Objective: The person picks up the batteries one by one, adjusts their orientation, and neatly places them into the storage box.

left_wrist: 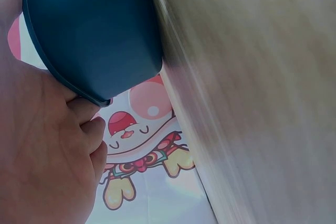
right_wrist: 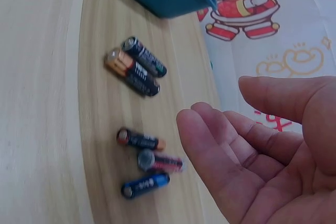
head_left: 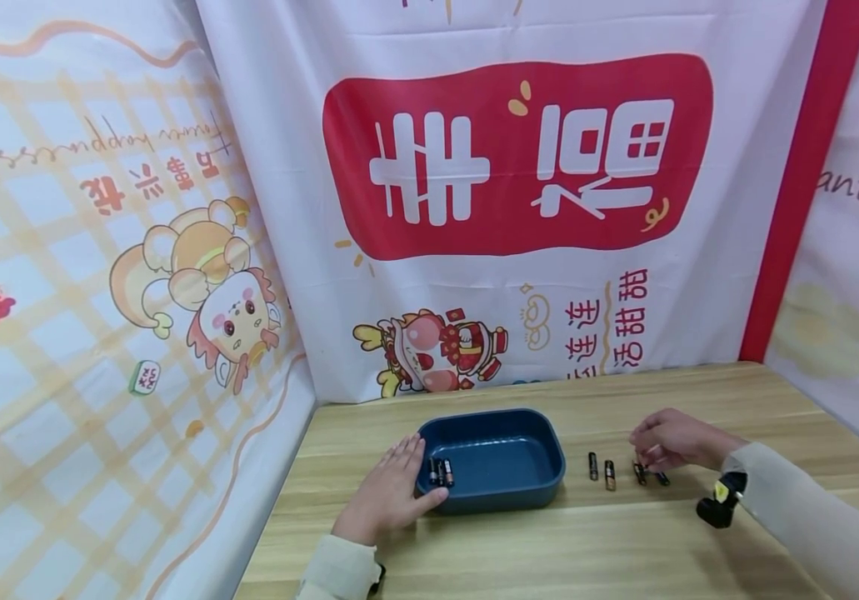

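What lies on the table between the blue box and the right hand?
A dark battery and a copper-ended battery lie there, as the head view shows. The right wrist view shows three more batteries by the hand.

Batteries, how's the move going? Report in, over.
Left hand against the blue bin. Right hand empty, fingers parted, near five loose batteries. Three batteries inside the bin. No obstacle seen between.

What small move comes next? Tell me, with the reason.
Probably lower the right hand and pinch one loose battery: that hand looks empty near five on the table, while three batteries lie in the blue tray, with room left, and the left hand touches it.
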The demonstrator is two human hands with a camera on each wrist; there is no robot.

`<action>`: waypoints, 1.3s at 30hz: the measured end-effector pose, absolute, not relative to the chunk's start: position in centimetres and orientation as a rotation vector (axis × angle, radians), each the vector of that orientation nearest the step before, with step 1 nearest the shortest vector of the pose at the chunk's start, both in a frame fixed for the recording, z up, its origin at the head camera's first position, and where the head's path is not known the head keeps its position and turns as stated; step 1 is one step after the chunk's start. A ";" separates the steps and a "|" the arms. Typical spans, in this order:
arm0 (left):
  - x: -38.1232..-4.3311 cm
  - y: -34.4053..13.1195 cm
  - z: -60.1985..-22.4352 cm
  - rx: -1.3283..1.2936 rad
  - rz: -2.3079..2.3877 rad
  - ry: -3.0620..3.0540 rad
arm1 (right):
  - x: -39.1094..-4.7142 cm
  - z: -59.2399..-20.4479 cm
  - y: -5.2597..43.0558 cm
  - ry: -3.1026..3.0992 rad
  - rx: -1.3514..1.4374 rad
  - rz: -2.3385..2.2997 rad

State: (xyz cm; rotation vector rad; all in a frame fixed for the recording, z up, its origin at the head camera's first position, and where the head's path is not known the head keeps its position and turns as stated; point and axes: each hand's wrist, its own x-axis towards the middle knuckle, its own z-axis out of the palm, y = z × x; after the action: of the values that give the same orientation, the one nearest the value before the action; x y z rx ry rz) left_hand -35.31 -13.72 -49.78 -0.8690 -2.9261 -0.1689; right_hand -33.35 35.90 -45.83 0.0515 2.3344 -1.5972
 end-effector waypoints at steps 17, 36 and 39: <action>-35.5 -13.9 -50.0 -0.875 -0.177 -2.927 | -33.1 -47.0 38.8 2.348 0.053 -1.523; -35.2 -13.7 -49.7 -0.860 -0.173 -2.937 | -33.3 -49.2 38.9 2.405 0.215 -1.513; -35.2 -13.7 -49.8 -0.863 -0.170 -2.934 | -33.2 -49.3 38.7 2.412 0.216 -1.492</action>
State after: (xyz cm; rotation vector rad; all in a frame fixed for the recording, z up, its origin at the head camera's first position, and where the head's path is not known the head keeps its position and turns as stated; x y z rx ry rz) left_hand -35.16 -13.72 -49.75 -0.8634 -2.9343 -0.1702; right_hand -33.23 38.72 -49.31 0.2159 2.4122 -1.4915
